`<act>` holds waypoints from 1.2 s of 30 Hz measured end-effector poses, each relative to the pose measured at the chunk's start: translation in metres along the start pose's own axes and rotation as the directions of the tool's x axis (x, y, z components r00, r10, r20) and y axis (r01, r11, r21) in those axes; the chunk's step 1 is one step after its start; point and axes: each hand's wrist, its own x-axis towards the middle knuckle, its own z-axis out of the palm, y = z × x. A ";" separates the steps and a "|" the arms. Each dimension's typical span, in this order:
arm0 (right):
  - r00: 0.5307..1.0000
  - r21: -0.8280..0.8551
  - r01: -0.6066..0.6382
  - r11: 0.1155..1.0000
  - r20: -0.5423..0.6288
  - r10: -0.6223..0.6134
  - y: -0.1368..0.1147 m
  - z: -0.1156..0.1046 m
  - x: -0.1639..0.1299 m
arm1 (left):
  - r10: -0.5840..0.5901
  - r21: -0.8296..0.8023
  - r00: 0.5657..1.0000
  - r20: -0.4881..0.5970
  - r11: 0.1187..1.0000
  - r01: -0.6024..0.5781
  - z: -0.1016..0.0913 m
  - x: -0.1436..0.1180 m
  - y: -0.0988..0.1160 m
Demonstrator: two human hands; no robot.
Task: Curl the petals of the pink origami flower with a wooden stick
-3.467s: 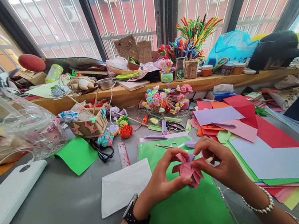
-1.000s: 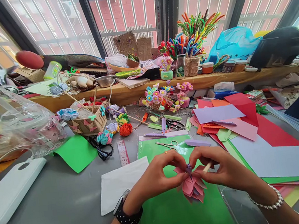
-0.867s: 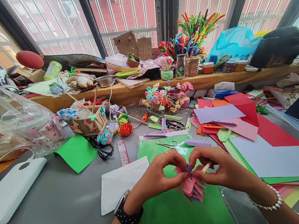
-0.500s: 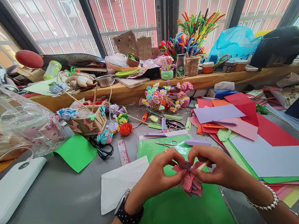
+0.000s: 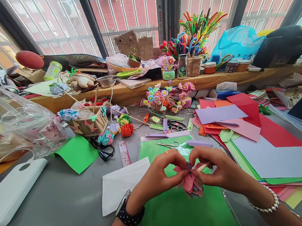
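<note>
Both my hands hold a pink folded paper flower (image 5: 190, 182) with a small purple centre, just above a green sheet (image 5: 181, 216) on the grey table. My left hand (image 5: 159, 176), with a black watch on its wrist, pinches the flower's left side. My right hand (image 5: 221, 170), with a bead bracelet on its wrist, pinches the right side and also holds a thin wooden stick (image 5: 202, 166) between its fingers. The flower's lower petals hang below my fingers.
A white sheet (image 5: 122, 187) lies left of my hands; small scissors (image 5: 169, 145) and a pink ruler (image 5: 124, 154) lie beyond. Stacked coloured paper (image 5: 241, 123) spreads to the right. A basket (image 5: 90, 124), paper flowers (image 5: 127, 130), a plastic bag (image 5: 21, 126) and a white device (image 5: 9, 198) are on the left.
My hands have drawn closer together on the pink flower and shifted slightly; the flower has been turned and sits lower between my fingers than 3.5 s ago.
</note>
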 end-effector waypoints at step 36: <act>0.999 0.016 0.040 0.999 0.008 -0.040 0.002 -0.005 -0.001 | 0.004 0.001 1.000 -0.011 1.000 -0.004 -0.002 0.001 0.001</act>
